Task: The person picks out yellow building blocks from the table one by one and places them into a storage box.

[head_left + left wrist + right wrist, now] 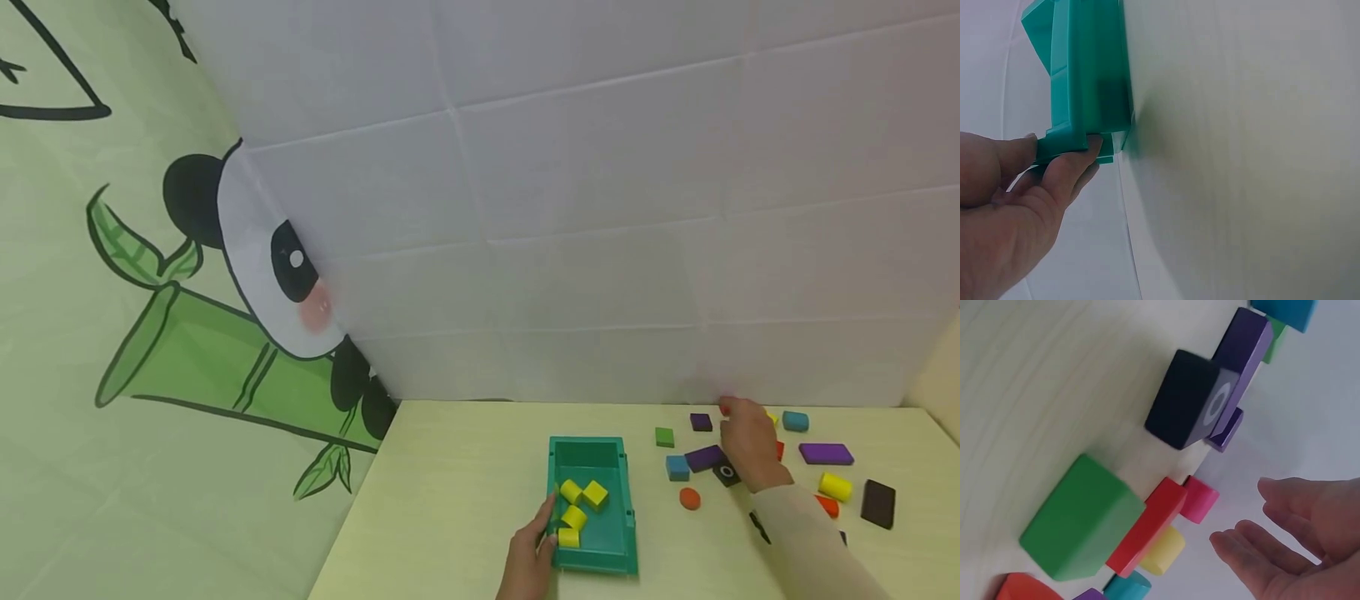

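My left hand pinches the side rim of a teal plastic box, thumb on one face and fingers on the other in the left wrist view. Several yellow blocks lie inside the box. Over the blocks at the back right is my right hand, its thumb and fingers apart with nothing between them in the right wrist view. Closest to its fingertips stands a pink cylinder. A red block, a yellow cylinder and a large green block are grouped beside it; my hand hides part of this group in the head view.
Left of my right hand lie a black block with a white ring, a long purple block, a blue cube and an orange-red round piece. Rightward are a purple bar and a black slab. A white cloth wall borders the table.
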`<action>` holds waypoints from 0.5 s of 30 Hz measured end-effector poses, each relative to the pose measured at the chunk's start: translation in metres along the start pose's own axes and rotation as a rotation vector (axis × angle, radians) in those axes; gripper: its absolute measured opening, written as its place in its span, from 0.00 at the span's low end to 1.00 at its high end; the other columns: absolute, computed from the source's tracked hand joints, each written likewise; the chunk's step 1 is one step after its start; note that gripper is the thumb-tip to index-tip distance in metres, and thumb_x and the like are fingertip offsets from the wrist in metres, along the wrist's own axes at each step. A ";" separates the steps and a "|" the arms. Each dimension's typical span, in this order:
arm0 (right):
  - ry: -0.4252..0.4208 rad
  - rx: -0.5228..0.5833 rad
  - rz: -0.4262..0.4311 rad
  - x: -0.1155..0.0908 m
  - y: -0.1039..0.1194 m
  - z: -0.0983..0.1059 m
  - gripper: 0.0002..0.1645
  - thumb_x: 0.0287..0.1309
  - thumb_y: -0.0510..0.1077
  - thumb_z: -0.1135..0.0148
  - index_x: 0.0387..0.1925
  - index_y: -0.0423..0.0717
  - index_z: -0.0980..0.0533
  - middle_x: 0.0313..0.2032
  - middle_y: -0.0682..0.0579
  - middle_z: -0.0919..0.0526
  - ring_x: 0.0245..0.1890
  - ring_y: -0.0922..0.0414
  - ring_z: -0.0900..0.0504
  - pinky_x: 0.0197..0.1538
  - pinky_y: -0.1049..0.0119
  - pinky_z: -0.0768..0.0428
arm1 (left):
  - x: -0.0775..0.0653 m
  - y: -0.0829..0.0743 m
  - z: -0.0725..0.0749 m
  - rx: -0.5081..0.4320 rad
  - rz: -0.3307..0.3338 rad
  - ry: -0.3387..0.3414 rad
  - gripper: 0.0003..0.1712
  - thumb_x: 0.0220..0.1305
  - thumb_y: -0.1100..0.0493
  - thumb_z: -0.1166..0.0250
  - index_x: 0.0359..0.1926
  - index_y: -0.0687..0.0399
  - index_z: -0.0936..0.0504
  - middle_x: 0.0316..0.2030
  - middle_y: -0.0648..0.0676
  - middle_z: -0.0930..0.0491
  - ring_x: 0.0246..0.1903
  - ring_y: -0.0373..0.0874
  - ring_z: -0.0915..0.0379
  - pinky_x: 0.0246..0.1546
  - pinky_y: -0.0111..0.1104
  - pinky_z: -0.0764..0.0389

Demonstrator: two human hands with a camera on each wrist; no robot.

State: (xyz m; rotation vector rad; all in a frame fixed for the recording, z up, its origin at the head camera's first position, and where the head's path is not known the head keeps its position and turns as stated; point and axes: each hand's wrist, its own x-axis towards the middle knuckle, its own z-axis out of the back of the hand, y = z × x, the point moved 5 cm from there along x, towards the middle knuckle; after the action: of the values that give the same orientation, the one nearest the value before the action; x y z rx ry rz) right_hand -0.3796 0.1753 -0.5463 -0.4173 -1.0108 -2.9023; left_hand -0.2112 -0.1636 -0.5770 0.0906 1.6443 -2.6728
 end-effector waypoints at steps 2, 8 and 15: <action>-0.006 -0.002 0.002 0.000 -0.005 0.000 0.17 0.51 0.27 0.50 0.45 0.31 0.28 0.40 0.31 0.26 0.36 0.39 0.28 0.40 0.40 0.23 | 0.000 0.001 -0.001 -0.004 0.012 -0.001 0.32 0.63 0.68 0.46 0.64 0.38 0.39 0.63 0.43 0.41 0.61 0.39 0.48 0.63 0.45 0.40; -0.036 -0.021 0.001 0.003 -0.020 0.000 0.17 0.52 0.27 0.53 0.45 0.30 0.28 0.39 0.30 0.26 0.39 0.34 0.28 0.41 0.38 0.24 | 0.000 0.000 -0.002 -0.009 0.002 -0.004 0.32 0.63 0.68 0.46 0.64 0.39 0.39 0.63 0.44 0.41 0.61 0.41 0.47 0.63 0.46 0.40; -0.035 -0.030 0.003 0.008 -0.030 0.000 0.18 0.51 0.27 0.54 0.45 0.27 0.29 0.41 0.27 0.27 0.41 0.32 0.29 0.41 0.37 0.24 | -0.001 -0.001 -0.001 -0.004 -0.008 -0.007 0.32 0.63 0.68 0.46 0.65 0.39 0.39 0.64 0.44 0.41 0.61 0.41 0.48 0.63 0.46 0.40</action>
State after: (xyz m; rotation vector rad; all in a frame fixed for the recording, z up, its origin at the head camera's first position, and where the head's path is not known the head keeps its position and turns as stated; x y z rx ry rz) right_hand -0.3911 0.1997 -0.5623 -0.4722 -0.9712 -2.9204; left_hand -0.2105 -0.1626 -0.5765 0.0755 1.6513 -2.6725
